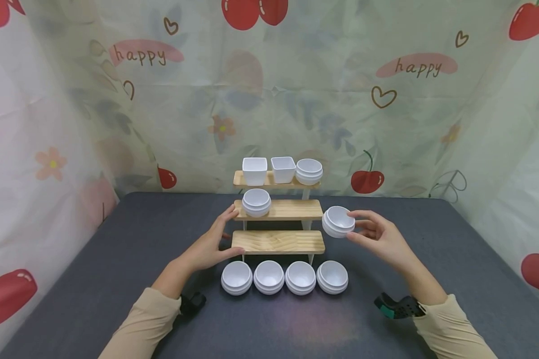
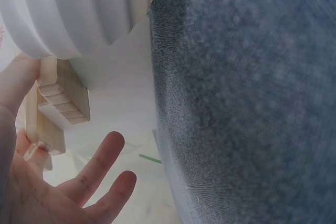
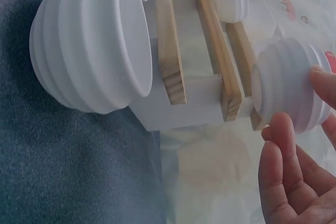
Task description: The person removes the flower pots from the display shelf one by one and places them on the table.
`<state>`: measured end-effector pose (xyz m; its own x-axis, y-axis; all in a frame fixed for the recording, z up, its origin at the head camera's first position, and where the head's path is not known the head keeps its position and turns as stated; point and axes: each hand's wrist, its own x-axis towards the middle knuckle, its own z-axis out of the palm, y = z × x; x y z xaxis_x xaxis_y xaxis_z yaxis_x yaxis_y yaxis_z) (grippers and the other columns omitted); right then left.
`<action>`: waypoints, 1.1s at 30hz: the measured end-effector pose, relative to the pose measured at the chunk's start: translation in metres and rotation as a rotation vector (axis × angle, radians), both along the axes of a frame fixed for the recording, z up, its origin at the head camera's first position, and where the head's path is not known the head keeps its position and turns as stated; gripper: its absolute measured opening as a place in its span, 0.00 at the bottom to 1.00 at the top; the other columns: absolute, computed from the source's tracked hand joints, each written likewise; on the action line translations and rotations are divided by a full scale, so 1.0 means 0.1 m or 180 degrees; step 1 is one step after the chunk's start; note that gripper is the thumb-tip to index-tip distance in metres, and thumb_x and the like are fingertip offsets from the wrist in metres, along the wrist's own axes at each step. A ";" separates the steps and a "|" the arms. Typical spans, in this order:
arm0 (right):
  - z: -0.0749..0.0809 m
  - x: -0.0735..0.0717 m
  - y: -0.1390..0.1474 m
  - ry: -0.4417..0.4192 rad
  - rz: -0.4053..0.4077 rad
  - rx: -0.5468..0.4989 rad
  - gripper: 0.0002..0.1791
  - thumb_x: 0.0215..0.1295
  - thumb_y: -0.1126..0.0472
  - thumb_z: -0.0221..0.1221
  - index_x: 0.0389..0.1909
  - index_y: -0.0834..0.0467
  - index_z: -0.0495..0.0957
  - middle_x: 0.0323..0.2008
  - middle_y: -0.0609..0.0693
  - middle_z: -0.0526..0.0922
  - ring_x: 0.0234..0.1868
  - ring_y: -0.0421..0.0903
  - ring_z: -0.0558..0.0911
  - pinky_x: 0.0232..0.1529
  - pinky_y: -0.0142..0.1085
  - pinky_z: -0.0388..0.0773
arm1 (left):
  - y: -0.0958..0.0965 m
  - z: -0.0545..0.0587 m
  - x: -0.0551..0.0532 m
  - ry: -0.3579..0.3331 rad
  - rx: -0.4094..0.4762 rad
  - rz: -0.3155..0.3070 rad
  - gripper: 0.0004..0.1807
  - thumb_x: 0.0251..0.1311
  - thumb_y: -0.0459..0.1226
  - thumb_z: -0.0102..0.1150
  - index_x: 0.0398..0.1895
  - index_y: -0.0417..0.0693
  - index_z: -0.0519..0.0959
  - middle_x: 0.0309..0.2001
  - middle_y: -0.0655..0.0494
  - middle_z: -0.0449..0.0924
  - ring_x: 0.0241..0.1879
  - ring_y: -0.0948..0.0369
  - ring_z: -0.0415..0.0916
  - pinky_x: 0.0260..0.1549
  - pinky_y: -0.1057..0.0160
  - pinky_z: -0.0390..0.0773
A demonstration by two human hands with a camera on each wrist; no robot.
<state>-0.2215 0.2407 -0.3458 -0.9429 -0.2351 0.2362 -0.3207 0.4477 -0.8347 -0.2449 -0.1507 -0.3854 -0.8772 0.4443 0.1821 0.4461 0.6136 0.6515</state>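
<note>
Between thumb and fingers, my right hand [image 1: 382,238] pinches a white ribbed bowl [image 1: 338,222], held up just off the right end of a three-tier wooden stand [image 1: 292,210]. My left hand [image 1: 208,248] is spread at the stand's left side; its thumb touches the bottom shelf [image 1: 278,242] and its fingertips reach the middle one. One round bowl [image 1: 256,203] sits at the left of the middle shelf. On the top shelf are two square white bowls [image 1: 254,171] and a round one [image 1: 309,172]. The right wrist view shows the held bowl [image 3: 289,85] tilted and clear of the shelves.
In front of the stand, several white round bowls [image 1: 269,277] stand in a row on the dark grey table [image 1: 139,239]. A printed cloth [image 1: 319,99] hangs behind and at both sides. A thin looped cord [image 1: 451,184] lies at the back right.
</note>
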 end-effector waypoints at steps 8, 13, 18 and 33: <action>-0.01 0.01 0.06 -0.0018 0.0039 0.0002 0.25 0.60 0.59 0.62 0.58 0.59 0.69 0.47 0.40 0.75 0.38 0.33 0.81 0.40 0.27 0.80 | 0.00 0.00 0.00 -0.0008 0.0015 0.0001 0.51 0.53 0.48 0.66 0.72 0.57 0.42 0.76 0.51 0.35 0.56 0.44 0.72 0.53 0.45 0.75; -0.04 0.00 0.12 -0.0004 0.0020 0.0087 0.25 0.60 0.58 0.62 0.58 0.58 0.69 0.47 0.38 0.75 0.40 0.31 0.80 0.40 0.27 0.80 | 0.00 0.00 0.00 0.0001 0.0008 -0.0002 0.51 0.53 0.48 0.66 0.72 0.57 0.42 0.76 0.51 0.35 0.55 0.45 0.73 0.53 0.46 0.75; -0.06 0.01 0.16 -0.0049 0.0007 0.0148 0.26 0.60 0.57 0.62 0.58 0.57 0.69 0.48 0.42 0.75 0.39 0.32 0.81 0.40 0.28 0.80 | 0.00 0.01 0.00 -0.0011 0.0001 0.0006 0.51 0.53 0.48 0.66 0.72 0.57 0.42 0.76 0.51 0.35 0.55 0.45 0.73 0.53 0.46 0.75; -0.11 0.04 0.20 -0.0039 0.0082 0.0155 0.25 0.60 0.59 0.62 0.58 0.59 0.69 0.48 0.40 0.74 0.40 0.31 0.80 0.38 0.28 0.80 | 0.00 0.01 0.00 -0.0014 0.0015 0.0009 0.51 0.53 0.48 0.65 0.72 0.57 0.42 0.76 0.52 0.34 0.55 0.44 0.73 0.53 0.45 0.75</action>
